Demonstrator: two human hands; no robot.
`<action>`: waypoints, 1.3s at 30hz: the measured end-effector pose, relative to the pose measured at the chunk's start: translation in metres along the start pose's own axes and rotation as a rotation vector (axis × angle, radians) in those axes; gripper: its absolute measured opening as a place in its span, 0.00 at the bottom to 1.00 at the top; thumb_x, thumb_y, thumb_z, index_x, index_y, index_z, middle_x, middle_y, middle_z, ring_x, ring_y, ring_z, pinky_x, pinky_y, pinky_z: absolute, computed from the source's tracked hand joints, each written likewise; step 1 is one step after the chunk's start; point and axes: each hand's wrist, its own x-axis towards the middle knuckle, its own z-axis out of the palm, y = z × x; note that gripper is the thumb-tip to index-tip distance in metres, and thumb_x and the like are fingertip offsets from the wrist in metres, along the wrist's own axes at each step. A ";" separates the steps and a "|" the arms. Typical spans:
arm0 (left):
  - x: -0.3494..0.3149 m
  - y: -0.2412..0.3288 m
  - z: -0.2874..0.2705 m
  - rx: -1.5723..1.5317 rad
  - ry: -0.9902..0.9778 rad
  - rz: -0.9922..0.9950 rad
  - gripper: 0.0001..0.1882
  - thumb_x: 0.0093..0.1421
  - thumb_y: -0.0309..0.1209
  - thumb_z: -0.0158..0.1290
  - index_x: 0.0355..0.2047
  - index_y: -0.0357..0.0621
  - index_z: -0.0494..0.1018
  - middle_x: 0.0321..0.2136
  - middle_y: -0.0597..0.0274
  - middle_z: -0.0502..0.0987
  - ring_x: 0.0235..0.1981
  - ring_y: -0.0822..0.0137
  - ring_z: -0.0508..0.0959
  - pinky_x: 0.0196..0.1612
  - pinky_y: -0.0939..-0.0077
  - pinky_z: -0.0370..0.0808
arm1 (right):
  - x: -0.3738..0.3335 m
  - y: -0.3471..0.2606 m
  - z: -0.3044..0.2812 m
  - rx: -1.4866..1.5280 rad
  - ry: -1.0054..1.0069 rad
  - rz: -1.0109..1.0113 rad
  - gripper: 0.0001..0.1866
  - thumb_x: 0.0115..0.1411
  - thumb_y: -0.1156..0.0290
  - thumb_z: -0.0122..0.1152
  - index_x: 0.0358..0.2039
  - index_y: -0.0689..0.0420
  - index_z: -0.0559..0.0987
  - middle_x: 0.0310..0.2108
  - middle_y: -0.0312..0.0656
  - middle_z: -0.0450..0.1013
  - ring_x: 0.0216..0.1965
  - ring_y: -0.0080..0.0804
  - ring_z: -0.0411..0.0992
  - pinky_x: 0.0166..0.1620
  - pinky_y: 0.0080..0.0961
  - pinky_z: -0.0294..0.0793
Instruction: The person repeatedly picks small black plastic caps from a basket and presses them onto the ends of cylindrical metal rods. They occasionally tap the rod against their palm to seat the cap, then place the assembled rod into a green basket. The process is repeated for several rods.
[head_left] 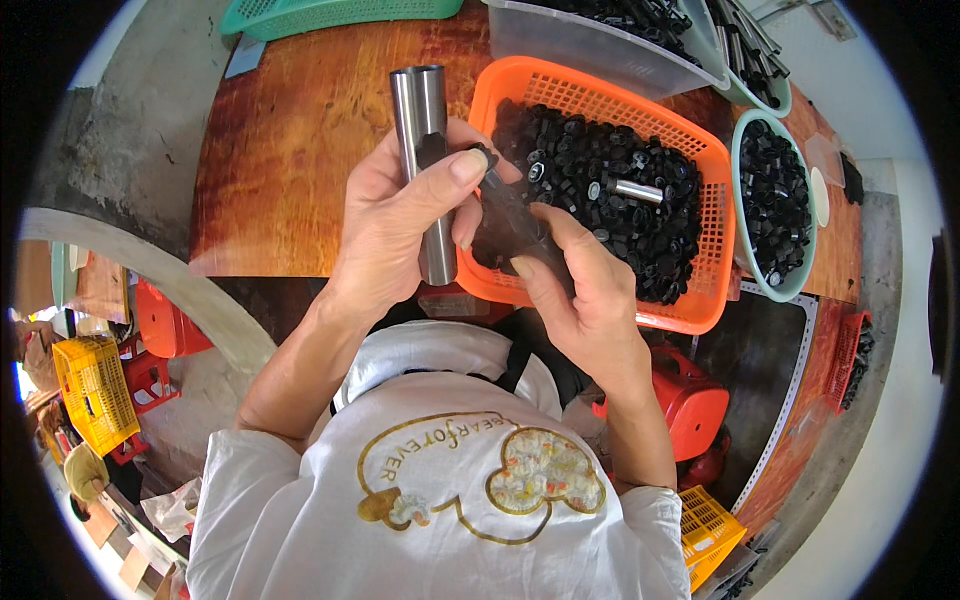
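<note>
Tube (418,100) gripped by fingers (447,185) of our L hand (375,235), blurred dark piece (512,215) by R hand's (595,290); prob. mid-job, black bits (640,240) left in basket (712,312) at worktop's (290,150) near edge.

Tube (418,100): smooth metal, glossy, catching the light from where I stand
Dark piece (512,218): blurred — material hard to tell
Small black pieces (645,240): plastic by their look, some glossy
Orange basket (716,220): smooth plastic, pierced sides
Bin (590,55): cloudy see-through plastic
Tabletop (300,130): wood-grained — varnished, glossy
Shirt (420,430): soft matt cloth
</note>
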 end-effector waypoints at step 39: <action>-0.020 0.009 0.010 0.127 0.115 0.090 0.09 0.61 0.29 0.55 0.39 0.37 0.72 0.29 0.59 0.79 0.21 0.77 0.73 0.26 0.83 0.70 | 0.021 -0.028 0.008 0.713 -0.211 0.655 0.18 0.62 0.62 0.50 0.21 0.62 0.72 0.16 0.29 0.62 0.21 0.16 0.59 0.23 0.21 0.58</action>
